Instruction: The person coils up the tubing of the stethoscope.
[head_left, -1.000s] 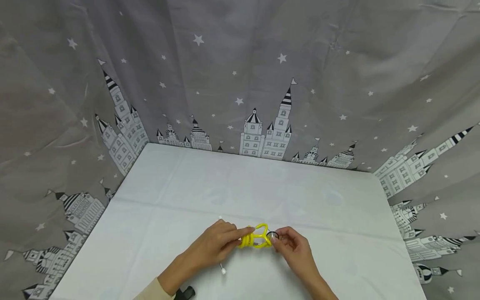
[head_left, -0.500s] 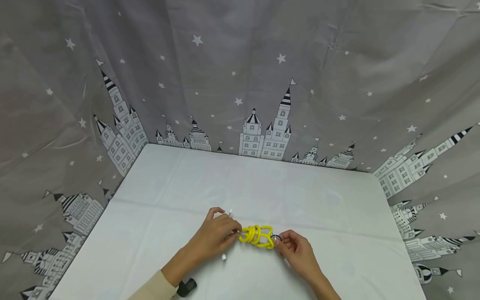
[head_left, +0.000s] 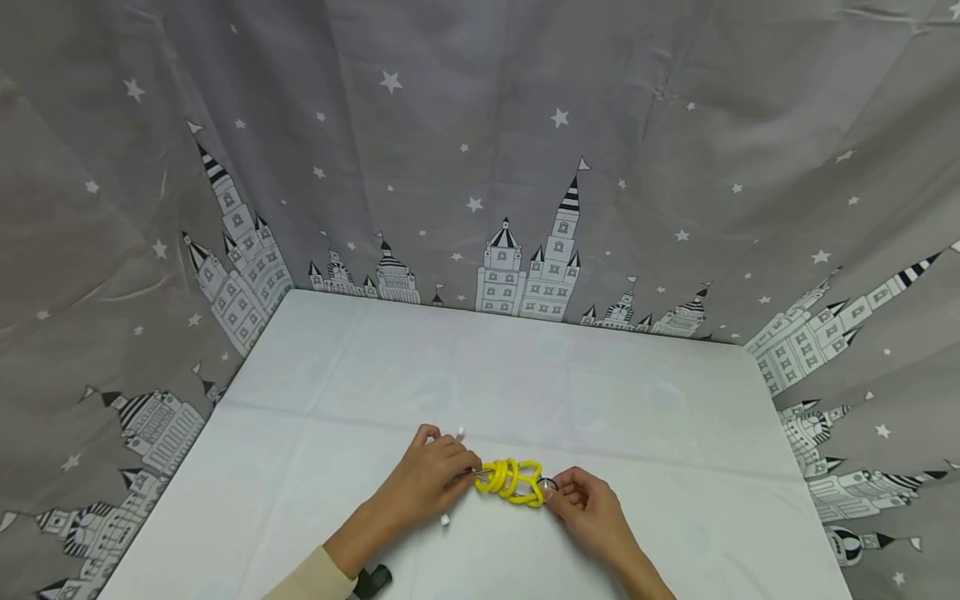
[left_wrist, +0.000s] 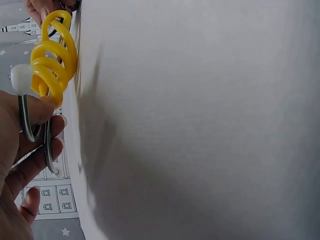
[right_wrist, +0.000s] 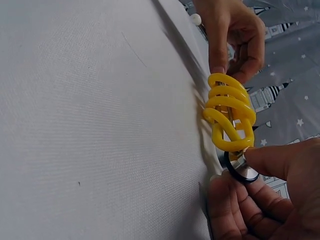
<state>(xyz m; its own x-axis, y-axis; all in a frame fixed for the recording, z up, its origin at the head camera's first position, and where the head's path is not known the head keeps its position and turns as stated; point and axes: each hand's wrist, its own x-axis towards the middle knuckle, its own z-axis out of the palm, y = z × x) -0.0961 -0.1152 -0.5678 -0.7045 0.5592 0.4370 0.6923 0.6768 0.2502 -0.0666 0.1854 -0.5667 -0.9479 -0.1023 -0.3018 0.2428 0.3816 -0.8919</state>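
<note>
A stethoscope with its yellow tubing (head_left: 510, 481) wound in several loops hangs between the two hands, just above the white table. My left hand (head_left: 431, 473) pinches it at the left end, where the metal ear tubes (left_wrist: 48, 145) meet the coil. One white ear tip (left_wrist: 21, 79) stands out large in the left wrist view; in the head view an ear tip (head_left: 446, 520) shows below that hand. At the other end, the thumb and fingers of my right hand (head_left: 592, 508) hold the round, dark-rimmed chest piece (right_wrist: 245, 172). The coil partly covers the metal tubes.
The white tabletop (head_left: 637, 417) spreads around both hands. A grey curtain (head_left: 450, 150) printed with castles and stars rises behind it and along both sides. Beside the left wrist is a black object (head_left: 372, 582).
My left hand has drawn back from over the coil to its left end, so more yellow loops show. The stethoscope has dropped slightly toward me. My right hand keeps its hold on the chest piece.
</note>
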